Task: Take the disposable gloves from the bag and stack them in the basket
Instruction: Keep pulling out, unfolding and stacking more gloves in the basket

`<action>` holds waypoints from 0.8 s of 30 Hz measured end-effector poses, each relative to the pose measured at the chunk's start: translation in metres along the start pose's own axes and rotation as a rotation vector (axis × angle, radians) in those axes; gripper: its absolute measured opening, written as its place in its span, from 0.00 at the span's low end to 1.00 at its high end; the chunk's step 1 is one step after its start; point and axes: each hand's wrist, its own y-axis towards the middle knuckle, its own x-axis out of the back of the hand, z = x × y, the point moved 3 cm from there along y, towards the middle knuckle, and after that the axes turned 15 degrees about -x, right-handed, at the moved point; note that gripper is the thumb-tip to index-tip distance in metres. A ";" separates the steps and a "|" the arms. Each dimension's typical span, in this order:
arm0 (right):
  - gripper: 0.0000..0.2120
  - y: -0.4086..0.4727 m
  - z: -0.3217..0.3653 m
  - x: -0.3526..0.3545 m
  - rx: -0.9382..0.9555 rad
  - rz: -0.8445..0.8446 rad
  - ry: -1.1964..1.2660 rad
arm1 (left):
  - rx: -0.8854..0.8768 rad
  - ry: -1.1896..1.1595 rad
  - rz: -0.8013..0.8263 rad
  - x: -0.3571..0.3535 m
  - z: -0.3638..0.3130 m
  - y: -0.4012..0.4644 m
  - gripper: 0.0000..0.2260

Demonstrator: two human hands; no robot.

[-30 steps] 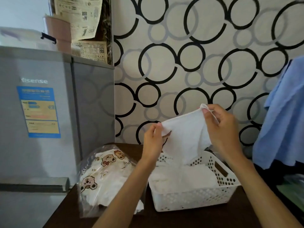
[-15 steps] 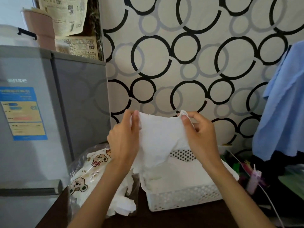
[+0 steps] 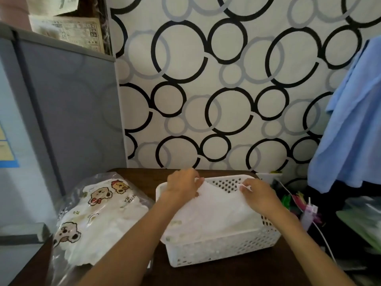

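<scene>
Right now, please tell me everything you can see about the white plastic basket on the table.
The white rectangular plastic basket stands upright on the dark brown wooden table, to the right of the clear plastic bag printed with bears. Its walls are perforated with rows of small holes. White disposable gloves fill it nearly to the rim. Both hands, left and right, hold the top glove over it.

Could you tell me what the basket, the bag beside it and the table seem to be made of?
Basket: white rigid plastic, likely moulded, judging by its even perforated walls. Bag: thin clear plastic film, glossy and crinkled, printed with cartoon bears. Table: dark brown, probably wood or veneer; grain is not clear.
</scene>
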 end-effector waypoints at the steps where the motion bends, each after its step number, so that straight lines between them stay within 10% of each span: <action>1: 0.15 0.002 -0.001 0.001 0.000 -0.007 -0.028 | -0.005 0.017 -0.009 0.000 0.000 0.001 0.14; 8: 0.15 0.006 0.000 0.003 0.064 -0.104 -0.129 | -0.189 -0.057 -0.279 0.035 -0.012 -0.025 0.10; 17: 0.16 -0.018 0.000 0.013 0.332 -0.113 -0.028 | -0.211 0.227 0.595 0.009 -0.014 -0.089 0.27; 21: 0.21 -0.021 -0.010 -0.012 0.212 0.339 -0.265 | -0.266 0.314 0.700 0.000 -0.005 -0.084 0.26; 24: 0.24 -0.022 -0.013 -0.017 0.106 0.376 -0.259 | -0.314 0.302 0.662 0.000 0.009 -0.073 0.26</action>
